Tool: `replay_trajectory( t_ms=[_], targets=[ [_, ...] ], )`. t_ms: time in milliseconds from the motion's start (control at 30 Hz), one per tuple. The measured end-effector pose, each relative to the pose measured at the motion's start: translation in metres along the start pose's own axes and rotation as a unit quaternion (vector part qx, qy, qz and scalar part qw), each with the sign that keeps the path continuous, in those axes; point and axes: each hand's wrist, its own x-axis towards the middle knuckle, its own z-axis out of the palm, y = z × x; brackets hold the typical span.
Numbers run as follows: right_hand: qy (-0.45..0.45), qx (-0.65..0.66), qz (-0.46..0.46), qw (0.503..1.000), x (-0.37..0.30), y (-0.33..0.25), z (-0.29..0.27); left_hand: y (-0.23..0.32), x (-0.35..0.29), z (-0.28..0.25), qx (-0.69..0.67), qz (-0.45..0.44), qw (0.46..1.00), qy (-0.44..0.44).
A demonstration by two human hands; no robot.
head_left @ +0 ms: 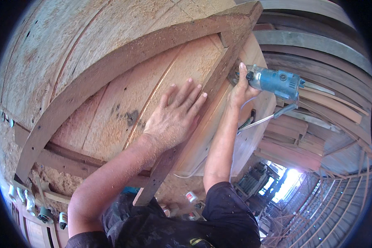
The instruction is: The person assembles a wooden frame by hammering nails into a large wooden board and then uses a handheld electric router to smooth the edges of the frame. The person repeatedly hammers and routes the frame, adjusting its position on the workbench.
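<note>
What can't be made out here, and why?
Head view:
Blue power tool: working tip, hidden by the right hand and its own base.
Left hand: palm, hidden by its own back, so contact with the straight wooden bar is unclear.
Wooden panel: upper end, cut off by the top edge.
Bright opening: view outside, washed out by glare.

Head-worn, left of a pair; facing down past the dark shirt toward left hand and right hand, fairly near; fisheye-wide, curved at the edges.
</note>
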Motion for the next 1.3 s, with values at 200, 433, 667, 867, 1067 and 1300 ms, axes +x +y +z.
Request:
replay_trajectory(
  t_ms=[200, 433, 667, 867, 1067, 1300],
  targets=[
    [0.008, -0.051, 0.004, 0.999, -0.007, -0.011, -0.020, 0.001, -0.001, -0.002, 0.005, 0.010, 1.000, 0.003],
    [0.045, -0.024, 0.114, 0.992, -0.082, -0.117, -0.064, 0.005, -0.003, -0.003, 0.079, 0.020, 0.996, 0.021],
    [-0.007, 0.186, 0.323, 0.928, -0.174, -0.220, -0.162, -0.005, 0.003, 0.002, 0.135, 0.043, 0.990, 0.025],
    [-0.107, -0.005, 0.209, 0.972, -0.224, -0.242, -0.240, 0.036, 0.007, 0.011, -0.115, 0.075, 0.991, 0.004],
    [-0.058, 0.028, 0.313, 0.948, -0.260, -0.282, -0.272, 0.264, -0.040, -0.037, -0.460, 0.080, 0.817, -0.339],
    [-0.036, 0.050, 0.317, 0.947, -0.304, -0.310, -0.287, 0.277, -0.072, -0.029, -0.454, 0.144, 0.785, -0.397]
  ],
)
